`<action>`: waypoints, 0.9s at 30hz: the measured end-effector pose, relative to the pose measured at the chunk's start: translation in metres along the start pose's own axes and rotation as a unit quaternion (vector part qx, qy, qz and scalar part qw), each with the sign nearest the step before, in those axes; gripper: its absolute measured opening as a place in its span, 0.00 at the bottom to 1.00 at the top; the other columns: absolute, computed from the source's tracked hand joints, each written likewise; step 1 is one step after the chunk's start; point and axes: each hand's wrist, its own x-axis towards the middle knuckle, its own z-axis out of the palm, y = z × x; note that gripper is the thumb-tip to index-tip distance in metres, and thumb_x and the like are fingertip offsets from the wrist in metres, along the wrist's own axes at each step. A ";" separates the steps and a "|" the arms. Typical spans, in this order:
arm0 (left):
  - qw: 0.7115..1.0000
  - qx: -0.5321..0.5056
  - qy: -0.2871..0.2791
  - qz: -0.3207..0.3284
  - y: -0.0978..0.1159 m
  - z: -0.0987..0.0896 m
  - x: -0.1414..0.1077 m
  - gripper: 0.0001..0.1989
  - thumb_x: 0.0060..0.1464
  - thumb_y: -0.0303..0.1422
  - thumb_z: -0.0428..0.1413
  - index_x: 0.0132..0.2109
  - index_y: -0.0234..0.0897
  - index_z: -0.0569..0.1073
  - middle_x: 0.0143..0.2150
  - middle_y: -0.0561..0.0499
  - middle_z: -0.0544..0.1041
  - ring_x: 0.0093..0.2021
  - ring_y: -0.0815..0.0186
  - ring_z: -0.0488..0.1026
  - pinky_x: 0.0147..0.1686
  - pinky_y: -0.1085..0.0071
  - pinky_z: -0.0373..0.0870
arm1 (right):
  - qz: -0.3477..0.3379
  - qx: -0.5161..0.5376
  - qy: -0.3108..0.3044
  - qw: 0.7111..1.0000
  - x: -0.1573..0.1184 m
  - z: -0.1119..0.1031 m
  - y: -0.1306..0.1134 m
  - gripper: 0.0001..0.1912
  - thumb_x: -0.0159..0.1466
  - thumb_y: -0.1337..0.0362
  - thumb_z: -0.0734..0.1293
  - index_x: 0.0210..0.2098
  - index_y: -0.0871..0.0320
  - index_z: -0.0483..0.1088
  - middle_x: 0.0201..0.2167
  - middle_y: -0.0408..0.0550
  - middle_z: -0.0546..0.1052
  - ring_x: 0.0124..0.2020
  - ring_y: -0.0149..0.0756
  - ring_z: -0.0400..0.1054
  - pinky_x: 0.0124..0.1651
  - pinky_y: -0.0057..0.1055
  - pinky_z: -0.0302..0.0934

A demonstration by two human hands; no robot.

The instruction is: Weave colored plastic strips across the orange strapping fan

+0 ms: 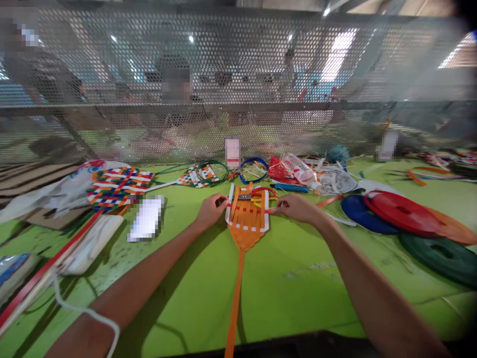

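An orange and white woven piece lies flat on the green table, shaped like a hand fan, its long orange strap handle running toward me. A red strip passes across its orange strips. At the left edge, my left hand pinches that strip's end. My right hand pinches the other end, just past the right white border. Pliers with red and yellow handles rest on the upper part of the weave, between my hands.
Finished-looking multicoloured woven fans lie at the left, near a phone and a white power bank. Blue, red, orange and green strap coils sit at the right. A blue cutter and plastic bottle lie before a perforated metal screen.
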 end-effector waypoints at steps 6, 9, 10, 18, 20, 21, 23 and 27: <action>1.000 0.008 0.008 0.000 -0.004 0.001 0.002 0.09 0.62 0.36 0.54 0.42 0.39 0.78 0.38 0.48 0.82 0.37 0.60 0.76 0.40 0.67 0.70 | 0.046 0.081 -0.103 0.990 -0.010 -0.009 -0.005 0.16 0.68 0.55 0.65 0.28 0.58 0.73 0.24 0.49 0.80 0.24 0.35 0.71 0.28 0.29 0.58; 0.999 0.039 0.029 -0.012 -0.004 0.003 0.001 0.08 0.63 0.33 0.54 0.42 0.40 0.78 0.40 0.47 0.82 0.40 0.58 0.76 0.44 0.63 0.69 | 0.083 0.104 -0.135 0.982 -0.015 -0.014 0.001 0.16 0.67 0.53 0.66 0.29 0.57 0.72 0.26 0.50 0.81 0.21 0.33 0.70 0.24 0.28 0.59; 0.998 0.054 0.040 -0.017 -0.004 0.004 0.001 0.08 0.63 0.32 0.53 0.41 0.41 0.78 0.40 0.46 0.82 0.42 0.56 0.75 0.47 0.60 0.67 | 0.093 0.104 -0.144 0.980 -0.017 -0.016 0.004 0.16 0.66 0.53 0.67 0.28 0.57 0.71 0.26 0.51 0.82 0.20 0.33 0.69 0.23 0.27 0.58; 0.986 0.145 0.079 -0.032 -0.003 -0.004 -0.003 0.12 0.62 0.26 0.51 0.40 0.43 0.79 0.42 0.43 0.80 0.52 0.46 0.69 0.56 0.49 0.54 | 0.146 0.085 -0.181 0.969 -0.029 -0.031 0.012 0.17 0.66 0.55 0.67 0.25 0.59 0.71 0.26 0.53 0.81 0.16 0.32 0.69 0.20 0.29 0.58; 0.984 0.159 0.072 -0.041 -0.003 -0.011 0.001 0.11 0.61 0.26 0.53 0.39 0.43 0.79 0.42 0.42 0.80 0.52 0.44 0.69 0.56 0.48 0.53 | 0.140 0.079 -0.180 0.970 -0.031 -0.032 0.015 0.16 0.65 0.57 0.67 0.26 0.60 0.72 0.26 0.52 0.80 0.17 0.32 0.69 0.21 0.28 0.58; 0.983 0.166 0.068 -0.048 -0.003 -0.015 0.003 0.11 0.60 0.26 0.53 0.38 0.43 0.79 0.42 0.42 0.80 0.52 0.44 0.69 0.56 0.48 0.53 | 0.135 0.076 -0.180 0.971 -0.031 -0.032 0.016 0.14 0.65 0.58 0.67 0.26 0.60 0.73 0.26 0.51 0.80 0.17 0.32 0.69 0.21 0.28 0.59; 0.980 0.181 0.060 -0.063 -0.003 -0.024 0.007 0.10 0.59 0.26 0.54 0.38 0.43 0.80 0.41 0.42 0.81 0.51 0.44 0.70 0.56 0.48 0.54 | 0.124 0.075 -0.181 0.973 -0.031 -0.033 0.018 0.12 0.64 0.60 0.68 0.27 0.60 0.74 0.26 0.50 0.80 0.18 0.31 0.69 0.22 0.27 0.60; 0.971 0.215 0.048 -0.089 -0.007 -0.040 0.015 0.11 0.58 0.26 0.54 0.38 0.44 0.80 0.41 0.43 0.82 0.52 0.44 0.72 0.55 0.49 0.56 | 0.099 0.087 -0.175 0.976 -0.028 -0.031 0.021 0.10 0.63 0.62 0.67 0.29 0.60 0.75 0.27 0.50 0.80 0.19 0.31 0.70 0.24 0.27 0.61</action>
